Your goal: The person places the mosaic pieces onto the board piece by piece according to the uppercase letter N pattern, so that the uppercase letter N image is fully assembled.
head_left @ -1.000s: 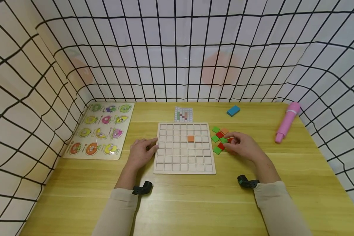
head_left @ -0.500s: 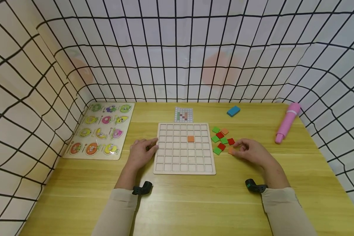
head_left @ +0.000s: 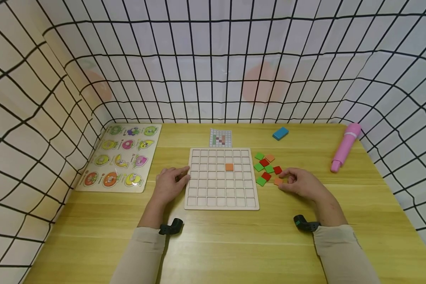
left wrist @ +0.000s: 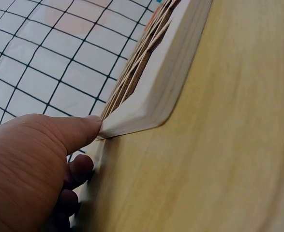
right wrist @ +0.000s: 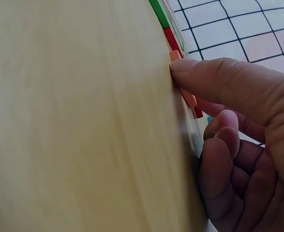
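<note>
My left hand [head_left: 171,184] rests at the left edge of a wooden grid board [head_left: 213,209], thumb and index finger touching its side. In the left wrist view, the thumb [left wrist: 83,129] lies against the board's corner [left wrist: 154,108]. Most of the board's square cells are bare; one holds an orange tile [head_left: 229,167]. Right of the board, my right hand [head_left: 299,182] pinches another orange tile [head_left: 277,181] at the near right of a loose group of tiles. The right wrist view shows the thumb on the near side of that orange tile [right wrist: 186,92], index finger beyond it.
Several green, red and orange tiles [head_left: 264,162] lie beside the board. A small colour pattern card [head_left: 221,138] is behind it. A fruit picture board [head_left: 120,157] lies left. Farther right are a blue block [head_left: 280,133] and a pink microphone-shaped thing [head_left: 345,148]. Black-lined white walls surround the table.
My right hand has drawn back to the right from over the tile group, uncovering tiles, and has its fingertips at the near-right orange tile. The left hand stays at the board's edge.
</note>
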A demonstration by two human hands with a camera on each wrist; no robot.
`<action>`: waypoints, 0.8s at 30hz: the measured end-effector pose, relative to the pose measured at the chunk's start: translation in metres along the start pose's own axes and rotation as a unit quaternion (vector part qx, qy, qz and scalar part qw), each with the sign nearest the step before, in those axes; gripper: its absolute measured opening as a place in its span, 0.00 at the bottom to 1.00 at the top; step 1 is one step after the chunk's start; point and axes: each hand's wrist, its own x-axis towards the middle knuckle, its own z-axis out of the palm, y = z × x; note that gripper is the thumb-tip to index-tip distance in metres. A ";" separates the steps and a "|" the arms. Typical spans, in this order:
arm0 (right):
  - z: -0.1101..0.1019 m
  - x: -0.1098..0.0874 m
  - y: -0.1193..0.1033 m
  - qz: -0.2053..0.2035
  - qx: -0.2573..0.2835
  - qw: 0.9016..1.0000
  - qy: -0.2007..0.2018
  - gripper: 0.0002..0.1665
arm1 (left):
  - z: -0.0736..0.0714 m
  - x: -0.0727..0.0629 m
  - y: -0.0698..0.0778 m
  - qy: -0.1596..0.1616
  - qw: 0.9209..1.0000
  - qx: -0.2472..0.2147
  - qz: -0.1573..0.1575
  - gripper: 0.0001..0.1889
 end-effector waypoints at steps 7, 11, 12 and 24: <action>0.000 -0.001 -0.003 0.005 0.008 1.000 0.006 0.23 | 0.000 0.001 -0.002 0.000 1.000 -0.001 0.003 0.21; 0.001 -0.002 -0.004 0.008 0.007 1.000 0.007 0.22 | 0.000 0.002 -0.002 -0.001 1.000 0.000 0.003 0.21; 0.001 -0.002 -0.005 0.007 0.006 1.000 0.007 0.22 | 0.000 0.001 -0.002 -0.001 1.000 0.000 0.003 0.21; 0.002 -0.003 -0.005 0.018 0.021 1.000 0.010 0.22 | -0.001 0.001 -0.001 -0.004 1.000 0.001 0.002 0.21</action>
